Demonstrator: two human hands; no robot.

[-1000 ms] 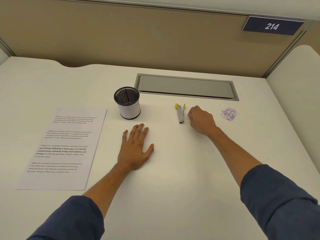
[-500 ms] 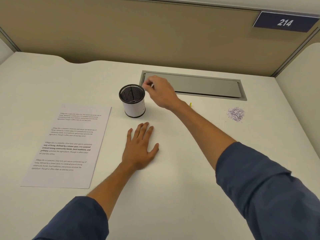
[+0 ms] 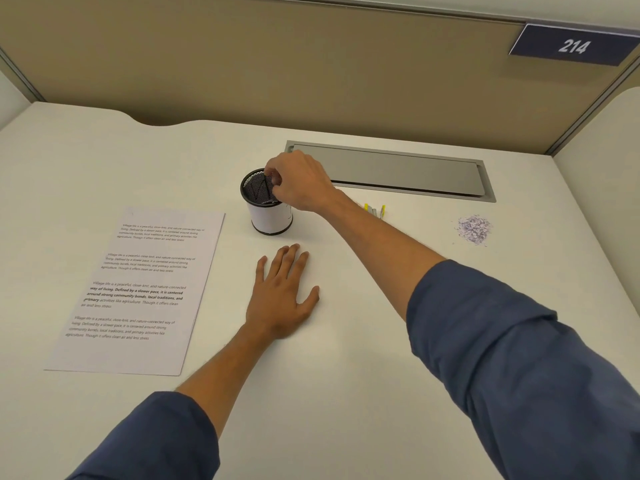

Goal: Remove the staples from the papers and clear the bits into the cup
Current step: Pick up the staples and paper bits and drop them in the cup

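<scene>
Right hand (image 3: 301, 183) is over the cup (image 3: 266, 206) now, fingertips drawn together in a pinch just above the far right part of the mesh mouth. Whatever sits in that pinch is too small to see; a staple or a scrap would be my guess, but the picture won't confirm it. The opening lies directly beneath and slightly left of those fingertips, so a release here should drop straight in.

Left hand (image 3: 282, 299) lies flat on the desk (image 3: 346, 375) near the cup, fingers straight and close together, thumb out to the right, holding nothing.

The paper (image 3: 138, 289) lies at the left, long axis running near to far and tilted a little, touching neither hand. Any staple in it can't be made out.

Over on the right, the pile of bits (image 3: 473, 230) sits well apart from the cup, on the far side of the right forearm. That is the relation the next move turns on: the right hand is the nearer one, and it would have to swing back rightward across the desk to reach the pile.

The staple remover (image 3: 374, 211) is mostly hidden behind the right wrist; only its yellow tips and a sliver of grey show. The cup's inside is dark mesh, contents unreadable.
</scene>
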